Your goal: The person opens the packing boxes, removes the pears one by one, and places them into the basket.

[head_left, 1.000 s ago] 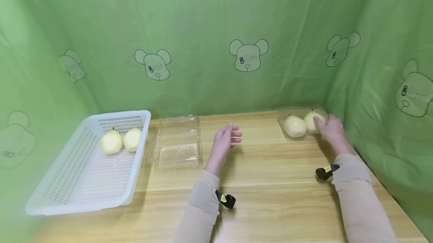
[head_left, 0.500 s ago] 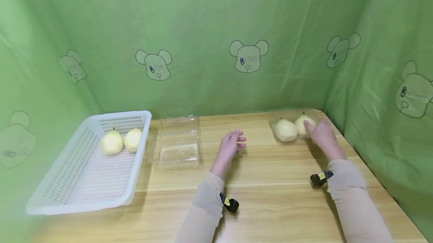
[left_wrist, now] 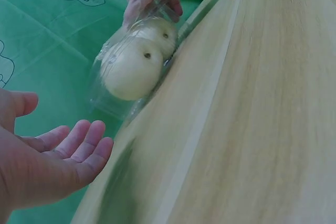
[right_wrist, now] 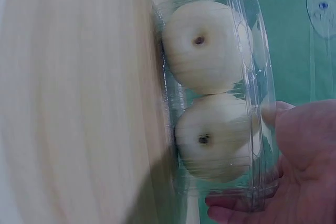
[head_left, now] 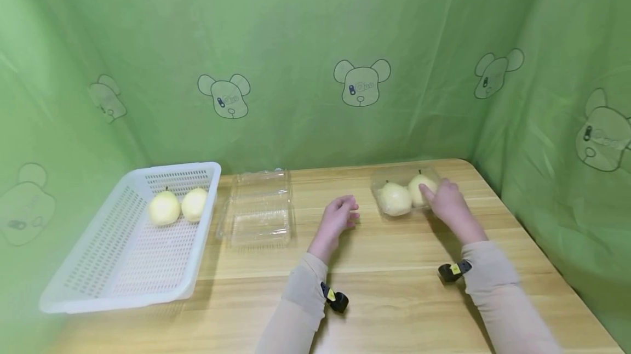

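Observation:
A clear plastic box holds two pale yellow pears, one beside the other. My right hand grips its right end, the thumb on one side and the fingers on the other in the right wrist view. In the left wrist view the box's near end faces my left hand, which touches nothing. That hand hangs over the table left of the box, its fingers loosely bent and apart from the thumb.
A white perforated basket stands at the left with two pears inside. Between it and my left hand lies an empty clear plastic box with its lid raised open. Green cloth hangs behind the wooden table.
My right hand has moved left and a little nearer with the box of pears. My left hand has shifted slightly right and nearer.

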Available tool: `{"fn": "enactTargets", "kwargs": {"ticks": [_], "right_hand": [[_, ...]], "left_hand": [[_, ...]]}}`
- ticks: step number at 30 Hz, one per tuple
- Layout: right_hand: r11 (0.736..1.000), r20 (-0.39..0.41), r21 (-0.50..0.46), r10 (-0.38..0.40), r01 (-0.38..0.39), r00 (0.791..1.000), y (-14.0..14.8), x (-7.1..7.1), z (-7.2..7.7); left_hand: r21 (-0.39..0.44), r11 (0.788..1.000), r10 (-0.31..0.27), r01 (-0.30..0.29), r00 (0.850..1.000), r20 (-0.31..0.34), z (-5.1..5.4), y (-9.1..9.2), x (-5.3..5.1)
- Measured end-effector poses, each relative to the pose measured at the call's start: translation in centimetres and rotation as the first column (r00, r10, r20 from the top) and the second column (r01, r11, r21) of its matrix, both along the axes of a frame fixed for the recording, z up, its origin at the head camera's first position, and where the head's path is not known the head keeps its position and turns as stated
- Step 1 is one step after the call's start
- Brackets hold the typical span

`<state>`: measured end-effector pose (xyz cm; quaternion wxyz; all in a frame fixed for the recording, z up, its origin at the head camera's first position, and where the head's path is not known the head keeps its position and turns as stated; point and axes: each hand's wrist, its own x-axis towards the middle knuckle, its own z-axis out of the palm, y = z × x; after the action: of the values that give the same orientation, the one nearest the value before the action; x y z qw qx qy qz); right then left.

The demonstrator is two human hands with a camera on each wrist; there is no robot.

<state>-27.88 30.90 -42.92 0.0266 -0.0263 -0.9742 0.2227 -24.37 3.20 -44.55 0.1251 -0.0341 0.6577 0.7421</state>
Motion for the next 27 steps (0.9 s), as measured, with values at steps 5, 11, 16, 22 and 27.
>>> {"fn": "enactTargets", "kwargs": {"ticks": [5, 11, 16, 22, 27], "right_hand": [[0.999, -0.04, 0.027, 0.023, -0.022, 0.999, -1.3, 0.5, -0.2], [0.998, -0.055, 0.048, 0.036, -0.034, 0.998, -2.9, 1.3, 0.0], [0.999, -0.038, 0.042, 0.024, -0.023, 0.999, -4.2, 1.9, 0.2], [0.999, -0.051, 0.045, 0.03, -0.028, 0.998, -5.6, 2.6, 0.4], [0.998, -0.059, 0.057, 0.038, -0.035, 0.998, -6.3, 3.0, 0.4]], "left_hand": [[0.024, 1.0, 0.0, 0.0, 1.0, 0.008, -0.4, 0.0, -0.2], [0.037, 0.999, -0.005, 0.004, 1.0, 0.003, -0.7, 0.0, -0.2], [0.058, 0.998, -0.008, 0.008, 1.0, 0.001, -0.8, 0.1, -0.3], [0.072, 0.997, 0.003, -0.004, 1.0, 0.008, -0.8, -0.1, -0.3], [0.075, 0.997, 0.027, -0.028, 1.0, 0.012, -0.8, -0.6, -0.3]]}}
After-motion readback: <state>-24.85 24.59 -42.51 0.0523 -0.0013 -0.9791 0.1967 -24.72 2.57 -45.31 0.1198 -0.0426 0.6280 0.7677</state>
